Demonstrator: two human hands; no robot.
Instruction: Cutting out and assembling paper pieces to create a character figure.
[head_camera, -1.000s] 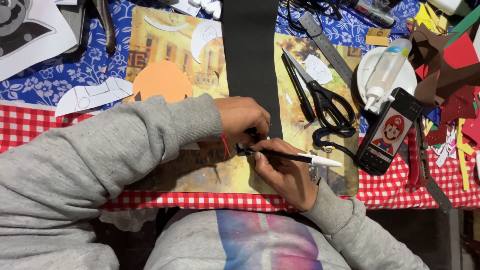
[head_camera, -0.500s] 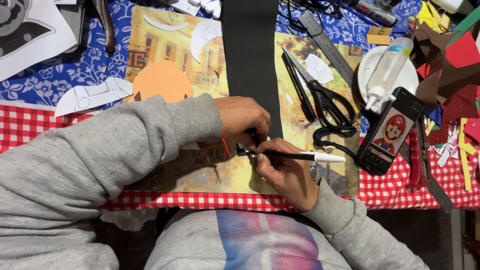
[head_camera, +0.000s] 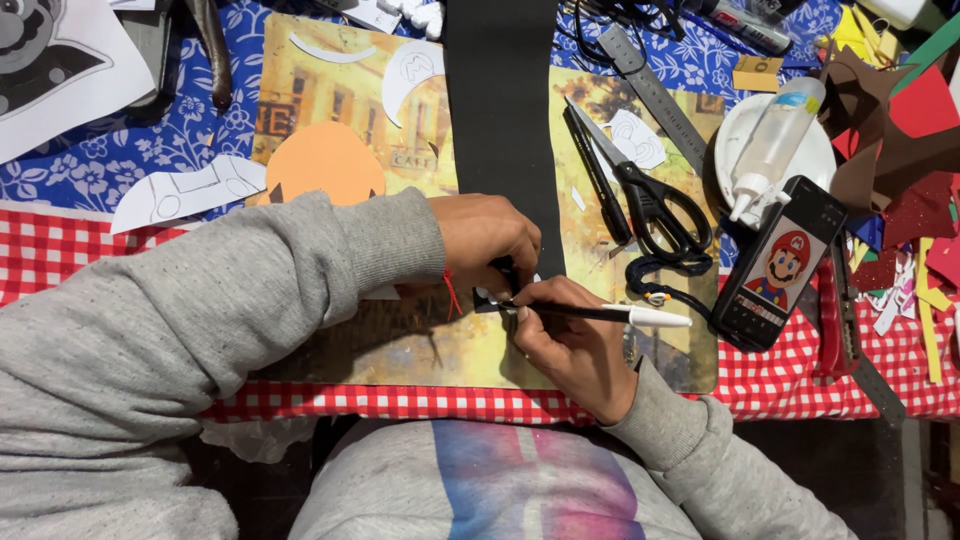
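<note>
Barely shifted since the earlier frames: both hands in the same spot, pen tilted a touch flatter. Left hand (head_camera: 485, 240) pressing down a small white paper template (head_camera: 488, 294) at the near end of the black foam strip (head_camera: 500, 110), fingers curled over it. Right hand (head_camera: 575, 345) with grip closed around a black pen with white cap (head_camera: 600, 313), tip touching the template's edge. Strip lying on the picture mat (head_camera: 400, 340) on the counter; black scissors (head_camera: 650, 200) just right, phone (head_camera: 780, 265) beyond
</note>
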